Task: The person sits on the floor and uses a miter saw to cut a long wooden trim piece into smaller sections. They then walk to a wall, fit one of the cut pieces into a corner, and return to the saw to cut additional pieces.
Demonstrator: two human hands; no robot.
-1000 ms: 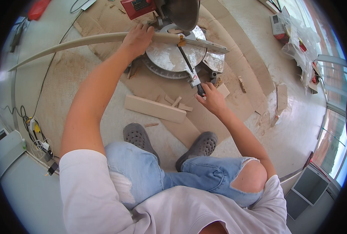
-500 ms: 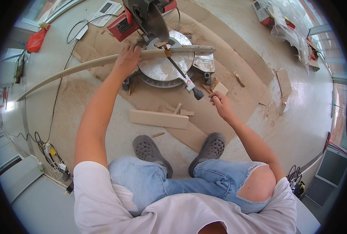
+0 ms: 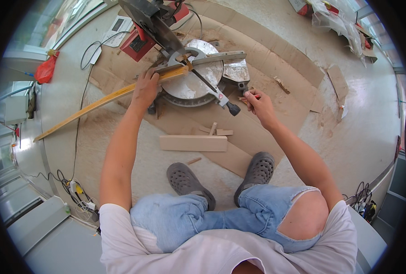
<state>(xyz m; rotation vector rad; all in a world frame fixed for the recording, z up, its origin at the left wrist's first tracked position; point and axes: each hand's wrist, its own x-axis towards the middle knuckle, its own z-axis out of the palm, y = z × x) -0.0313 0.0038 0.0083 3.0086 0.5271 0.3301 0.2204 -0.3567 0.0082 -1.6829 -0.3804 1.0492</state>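
A long, narrow wood strip (image 3: pixel 100 101) slants from the floor at the left up onto the round table (image 3: pixel 191 86) of a miter saw. Its yellowish edge faces up. My left hand (image 3: pixel 146 87) is closed around the strip just left of the saw table. The saw's head and dark blade guard (image 3: pixel 155 27) are raised above. A clamp (image 3: pixel 209 86) with a black knob crosses over the strip's end region. To the right of the knob, my right hand (image 3: pixel 260 108) is closed on a small red pencil-like thing (image 3: pixel 256 96), mostly hidden by the fingers.
Cardboard sheets (image 3: pixel 280 116) with sawdust lie under the saw. A pale board (image 3: pixel 193 143) and offcuts lie before my shoes (image 3: pixel 189 180). Cables (image 3: pixel 77 123) run along the left floor. Plastic wrapping (image 3: pixel 340 23) lies far right, and a red bag (image 3: pixel 46 71) far left.
The strip has turned from its broad pale face to its yellowish edge, and its far end lies differently on the saw table. My right hand has risen slightly; the red thing now shows.
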